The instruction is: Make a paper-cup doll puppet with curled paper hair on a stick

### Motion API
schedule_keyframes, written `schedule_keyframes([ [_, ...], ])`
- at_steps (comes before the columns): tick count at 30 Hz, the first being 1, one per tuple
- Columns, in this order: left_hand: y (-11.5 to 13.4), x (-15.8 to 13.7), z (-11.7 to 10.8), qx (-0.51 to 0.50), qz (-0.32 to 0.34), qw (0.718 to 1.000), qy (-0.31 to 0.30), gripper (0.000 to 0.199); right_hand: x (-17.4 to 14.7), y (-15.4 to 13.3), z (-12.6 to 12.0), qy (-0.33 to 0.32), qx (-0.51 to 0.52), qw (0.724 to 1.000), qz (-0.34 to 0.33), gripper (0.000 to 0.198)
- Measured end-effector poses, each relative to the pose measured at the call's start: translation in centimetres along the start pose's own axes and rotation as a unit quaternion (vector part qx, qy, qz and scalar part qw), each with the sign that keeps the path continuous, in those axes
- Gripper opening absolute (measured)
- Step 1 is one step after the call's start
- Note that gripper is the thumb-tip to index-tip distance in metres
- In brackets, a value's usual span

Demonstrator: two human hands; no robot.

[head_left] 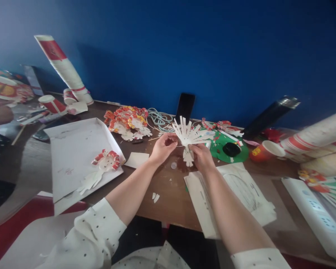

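Observation:
A white paper cutout [186, 136] stands up between my hands, its upper part cut into long strips fanned outward and its lower part shaped like a small figure with short fringes. My right hand [203, 156] is closed on it, thumb and fingers pinching the narrow middle. At its left edge my left hand [165, 148] is closed too, fingertips together on what looks like one thin strip; the exact grip is partly hidden. Below them on the wooden table [168, 203] lie small paper scraps [156, 197] and a small clear round piece [174, 165].
A pile of red-and-white paper figures [128, 121], a cable [160, 118] and a phone [185, 106] are near the blue wall. A white box lid [78, 149] sits left, paper sheets [246, 186] and a power strip [313, 213] right. Another person's hand [0, 115] shows far left.

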State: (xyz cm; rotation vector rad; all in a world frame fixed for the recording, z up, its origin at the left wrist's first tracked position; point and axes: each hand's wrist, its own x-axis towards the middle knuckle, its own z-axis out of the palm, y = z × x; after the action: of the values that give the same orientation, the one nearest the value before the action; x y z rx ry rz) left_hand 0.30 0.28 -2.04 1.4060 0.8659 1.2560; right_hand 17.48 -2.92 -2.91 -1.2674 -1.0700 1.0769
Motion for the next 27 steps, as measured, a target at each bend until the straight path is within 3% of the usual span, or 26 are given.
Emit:
schedule_keyframes([
  [8,0.2,-0.2,-0.2,0.049,0.061,0.996,-0.051,0.035,-0.6,-0.9,-0.2,-0.045,0.124,0.989,0.067,0.022],
  [12,1.0,-0.4,-0.7,0.075,0.060,0.994,-0.054,0.026,-0.7,-1.0,-0.3,-0.037,0.137,0.985,0.094,0.025],
  [15,1.3,-0.7,-1.1,0.124,0.097,0.987,-0.030,0.015,-0.7,-1.3,-0.3,-0.058,0.120,0.986,0.103,0.026],
  [20,0.2,-0.6,-1.6,0.196,0.241,0.947,0.080,0.009,-0.8,-1.4,-0.4,-0.094,0.104,0.985,0.097,0.042],
  [24,-1.2,-0.4,-2.3,0.258,0.294,0.918,0.069,0.006,-0.2,-0.6,-1.2,-0.019,0.101,0.993,0.058,0.045],
  [27,-1.9,-0.4,-2.7,0.302,0.282,0.909,0.050,0.008,0.7,-0.9,-2.4,0.081,0.105,0.991,-0.005,0.036],
])
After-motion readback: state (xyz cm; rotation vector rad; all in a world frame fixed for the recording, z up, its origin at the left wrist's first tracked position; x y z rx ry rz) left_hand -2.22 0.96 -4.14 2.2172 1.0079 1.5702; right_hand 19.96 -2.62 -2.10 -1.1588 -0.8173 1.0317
